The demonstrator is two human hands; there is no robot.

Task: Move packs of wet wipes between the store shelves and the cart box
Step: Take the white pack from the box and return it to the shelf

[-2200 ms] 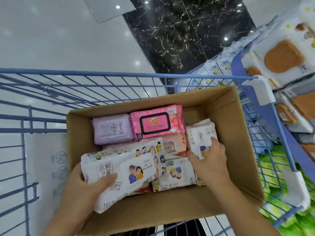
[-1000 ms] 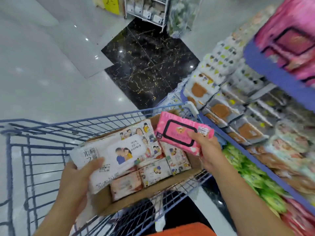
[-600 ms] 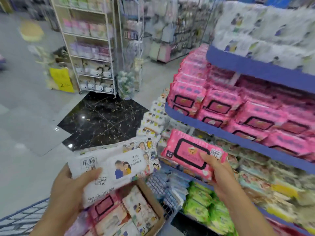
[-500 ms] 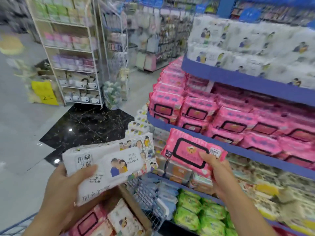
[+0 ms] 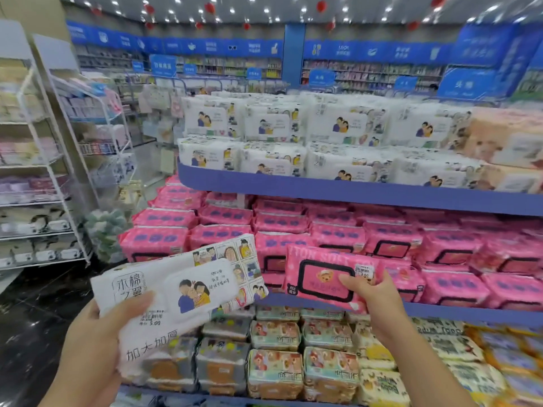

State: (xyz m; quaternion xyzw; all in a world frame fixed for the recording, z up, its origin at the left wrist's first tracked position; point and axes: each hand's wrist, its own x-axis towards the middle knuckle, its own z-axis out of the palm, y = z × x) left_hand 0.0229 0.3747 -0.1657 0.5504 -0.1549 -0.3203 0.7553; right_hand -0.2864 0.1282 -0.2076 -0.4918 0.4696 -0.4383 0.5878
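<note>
My left hand (image 5: 97,339) grips a large white wet-wipe pack (image 5: 182,289) with cartoon figures, tilted up to the right in front of the shelves. My right hand (image 5: 371,298) holds a pink wipe pack (image 5: 320,277) with a black-framed bear lid, just in front of the pink row. Matching white packs (image 5: 273,133) fill the top shelf. Matching pink packs (image 5: 338,230) fill the middle shelf. The cart box is out of view.
Blue shelf edges (image 5: 352,192) run across the unit. The lower shelf holds bear-print and yellow wipe packs (image 5: 302,356). A white wire rack (image 5: 44,171) of goods stands at the left on dark marble floor. Store aisles with blue signs lie behind.
My view has risen from the cart box to the shelves. Both hands have lifted their packs up toward the shelf unit; the cart and box have dropped out of sight.
</note>
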